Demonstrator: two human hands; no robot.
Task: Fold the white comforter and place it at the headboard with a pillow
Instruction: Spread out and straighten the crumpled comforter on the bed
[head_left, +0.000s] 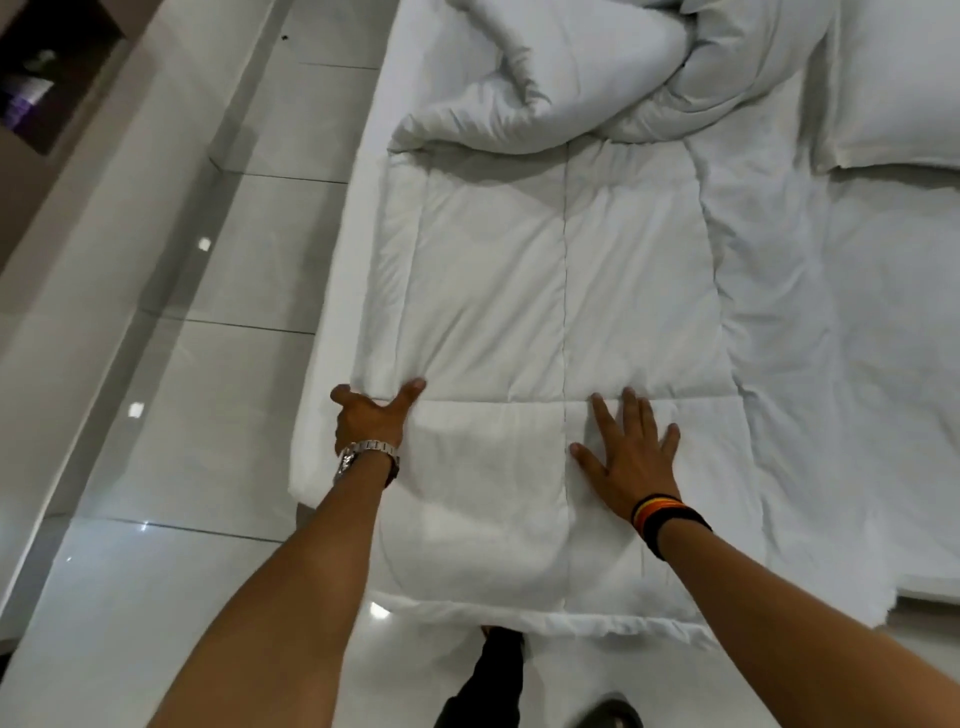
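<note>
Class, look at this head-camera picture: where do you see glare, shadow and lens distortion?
Head view: bright glare spots on the glossy floor tiles; soft shadow on the comforter beside the left hand; wide-angle lens bends the bed edges; overall slightly soft.

Both arms reach forward; left hand (371, 418) cupped, right hand (631, 457) flat with fingers (631, 410) spread.
</note>
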